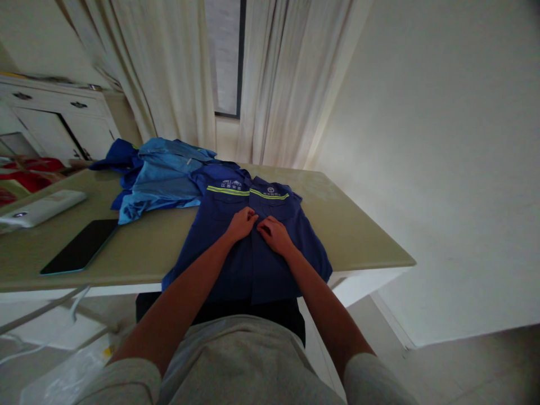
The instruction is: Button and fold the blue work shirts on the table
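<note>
A dark blue work jacket (253,267) lies front side up on the table, its collar away from me and its hem hanging over the near edge. Yellow-green reflective strips and white printing cross its chest. On the front placket, my left hand (242,223) has its fingers pinched together at the cloth. Just right of it, my right hand (274,233) is also closed, with curled fingertips at the same front seam. Whether a button lies between the fingers is too small to tell.
Left of the jacket lies a heap of light blue clothing (169,169) with darker blue pieces. A black-screened tablet (82,247) and a white device (50,208) rest on the table (358,236). Curtains (169,67) hang behind; a wall (442,169) stands to the right.
</note>
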{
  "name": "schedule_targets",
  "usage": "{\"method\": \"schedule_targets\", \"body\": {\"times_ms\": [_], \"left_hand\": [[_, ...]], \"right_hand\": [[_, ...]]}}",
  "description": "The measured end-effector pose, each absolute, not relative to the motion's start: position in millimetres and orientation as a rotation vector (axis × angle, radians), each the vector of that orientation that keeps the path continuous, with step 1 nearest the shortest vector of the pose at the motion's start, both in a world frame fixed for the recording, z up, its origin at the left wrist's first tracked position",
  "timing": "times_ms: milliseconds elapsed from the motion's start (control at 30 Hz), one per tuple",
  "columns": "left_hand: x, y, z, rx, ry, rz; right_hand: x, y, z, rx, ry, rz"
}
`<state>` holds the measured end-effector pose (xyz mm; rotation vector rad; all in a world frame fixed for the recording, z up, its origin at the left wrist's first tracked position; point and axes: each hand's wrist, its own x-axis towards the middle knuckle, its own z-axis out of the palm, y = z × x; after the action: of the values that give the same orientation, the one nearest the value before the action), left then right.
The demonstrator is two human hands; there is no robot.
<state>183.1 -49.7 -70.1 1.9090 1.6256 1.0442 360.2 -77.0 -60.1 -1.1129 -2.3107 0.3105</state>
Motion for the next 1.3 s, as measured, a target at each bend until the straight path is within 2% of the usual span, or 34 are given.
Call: {"method": "schedule_targets", "body": {"times_ms": [167, 267, 533, 633, 733, 900, 1133, 1300], "left_hand": [[180.6, -54.4, -67.6, 1.847, 1.452, 1.221], [181.1, -53.9, -64.7, 1.771, 1.408, 1.186], [182.9, -61.8, -68.2, 1.951, 1.814, 1.047], [187.8, -75.2, -74.8, 2.220, 1.921, 0.822], [190.2, -94.3, -79.4, 2.333, 1.936, 0.622], [181.4, -113.0, -76.9, 2.392, 1.913, 0.563], [180.8, -55.7, -58.5, 1.856, 2.029, 0.797], [187.8, -40.7, -63.3, 1.849, 1.839, 1.001]], "right_hand": [[357.3, -74.0, -59.2, -1.194, -2.261, 0.360], [358.0, -72.2, -60.5, -1.302, -2.145, 0.363], [359.3, -75.6, -54.1, -1.337, -2.162, 0.472], [357.1, -71.9, -37.3, -1.394, -2.278, 0.525], [350.2, -64.0, -24.5, -1.453, -2.342, 0.414], [333.1, -59.0, -35.6, -1.540, -2.359, 0.210], [332.5, -63.5, -53.2, -1.514, -2.305, 0.154], [334.8, -63.7, -51.5, -1.480, -2.290, 0.138]]}}
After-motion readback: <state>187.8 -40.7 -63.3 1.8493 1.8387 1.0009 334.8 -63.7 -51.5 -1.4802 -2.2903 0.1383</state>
